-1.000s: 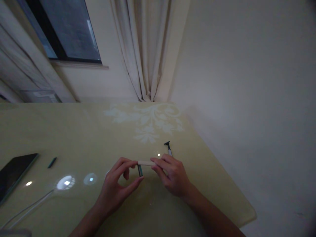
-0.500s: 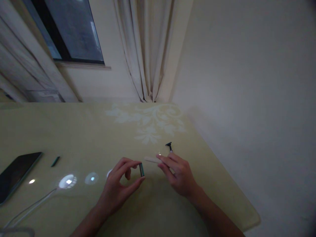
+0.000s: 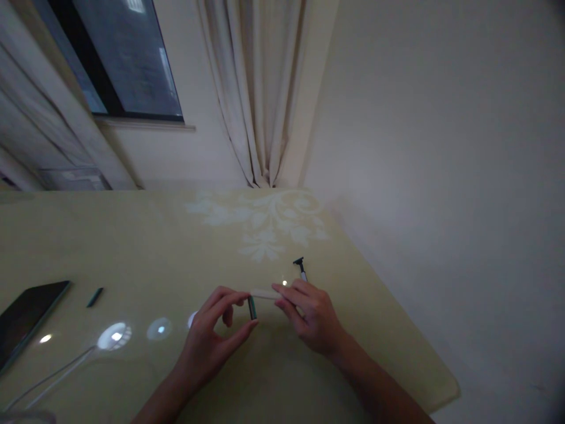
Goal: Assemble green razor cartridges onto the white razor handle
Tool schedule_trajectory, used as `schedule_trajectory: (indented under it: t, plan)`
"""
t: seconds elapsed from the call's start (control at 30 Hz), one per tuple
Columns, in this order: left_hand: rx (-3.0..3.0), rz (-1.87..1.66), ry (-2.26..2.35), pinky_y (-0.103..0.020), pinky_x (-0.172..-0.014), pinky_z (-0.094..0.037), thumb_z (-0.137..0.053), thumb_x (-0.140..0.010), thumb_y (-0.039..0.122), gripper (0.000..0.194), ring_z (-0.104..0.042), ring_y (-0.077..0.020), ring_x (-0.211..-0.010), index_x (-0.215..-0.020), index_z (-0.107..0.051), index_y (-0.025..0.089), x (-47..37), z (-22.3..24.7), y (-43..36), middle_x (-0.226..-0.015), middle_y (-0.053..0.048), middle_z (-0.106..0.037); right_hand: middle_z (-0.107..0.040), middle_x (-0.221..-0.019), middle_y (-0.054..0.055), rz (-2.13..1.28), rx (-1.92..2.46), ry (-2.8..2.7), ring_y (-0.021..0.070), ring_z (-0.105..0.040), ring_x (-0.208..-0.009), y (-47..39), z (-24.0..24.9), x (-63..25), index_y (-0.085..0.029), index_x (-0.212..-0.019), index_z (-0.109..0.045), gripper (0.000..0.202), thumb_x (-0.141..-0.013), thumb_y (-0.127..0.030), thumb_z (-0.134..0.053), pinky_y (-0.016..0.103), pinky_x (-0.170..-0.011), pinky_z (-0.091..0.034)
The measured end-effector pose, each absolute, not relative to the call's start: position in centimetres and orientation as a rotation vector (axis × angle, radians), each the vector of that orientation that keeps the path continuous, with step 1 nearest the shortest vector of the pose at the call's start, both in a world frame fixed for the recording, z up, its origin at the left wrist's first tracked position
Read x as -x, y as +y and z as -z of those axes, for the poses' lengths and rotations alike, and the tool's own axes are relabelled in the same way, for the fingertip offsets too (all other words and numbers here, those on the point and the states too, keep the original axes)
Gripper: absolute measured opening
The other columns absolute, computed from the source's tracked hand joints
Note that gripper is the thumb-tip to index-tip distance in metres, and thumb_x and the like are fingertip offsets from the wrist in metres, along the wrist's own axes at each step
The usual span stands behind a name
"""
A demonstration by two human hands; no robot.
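Between the thumb and forefinger of my left hand point(image 3: 214, 327) a small green-and-black razor cartridge point(image 3: 252, 308) is pinched on end. My right hand point(image 3: 311, 315) grips a thin white stick point(image 3: 263, 294), its far end at the cartridge's upper end; whether they touch I cannot tell. Just beyond my right fingers lies a razor handle point(image 3: 301, 267) with a dark T-shaped head, its lower part hidden by the hand. Another dark green strip, like a second cartridge point(image 3: 95, 297), rests on the table to the left.
A dark tablet-like device point(image 3: 30, 312) lies at the table's left, with a pale cable point(image 3: 62, 377) in front of it. The glossy table point(image 3: 145, 247) ends at a wall on the right. Curtains point(image 3: 256, 88) and a window point(image 3: 128, 53) stand behind.
The white stick in my right hand has moved left to the cartridge's upper end. My left hand still pinches the cartridge. The view has shifted slightly.
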State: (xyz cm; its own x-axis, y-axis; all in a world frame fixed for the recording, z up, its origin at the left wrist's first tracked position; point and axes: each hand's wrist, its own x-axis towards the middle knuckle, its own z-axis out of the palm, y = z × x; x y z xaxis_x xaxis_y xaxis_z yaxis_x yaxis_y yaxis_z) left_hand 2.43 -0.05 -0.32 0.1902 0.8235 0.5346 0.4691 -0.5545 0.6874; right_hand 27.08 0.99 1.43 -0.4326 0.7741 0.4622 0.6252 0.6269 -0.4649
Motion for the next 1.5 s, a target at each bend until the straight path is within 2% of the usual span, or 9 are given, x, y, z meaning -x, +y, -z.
schedule_trajectory:
  t: [0.63, 1.5]
  plan:
    - [-2.11, -1.313, 1.187, -0.027, -0.069, -0.053, -0.08, -0.089, 0.025, 0.037, -0.058, -0.0127, -0.068, -0.125, -0.069, 0.028, -2.3, 1.1, 0.6, -0.093, 0.001, -0.061, -0.068, -0.082, 0.006, -0.342, 1.016, -2.174, 0.0167, -0.061, -0.07, 1.9, -0.6, -27.1, -0.017, -0.125, -0.078, 0.042, -0.111, -0.045, -0.049, 0.027, -0.065, -0.045]
    - [-2.102, -1.352, 1.22, -0.028, -0.07, -0.054, -0.079, -0.088, 0.023, 0.036, -0.06, -0.0138, -0.069, -0.122, -0.071, 0.027, -2.4, 0.1, 0.2, -0.091, 0.001, -0.063, -0.069, -0.086, 0.007, -0.357, 1.026, -2.211, 0.0179, -0.062, -0.075, 0.9, -1.5, -27.0, -0.018, -0.13, -0.076, 0.041, -0.111, -0.043, -0.049, 0.028, -0.067, -0.046]
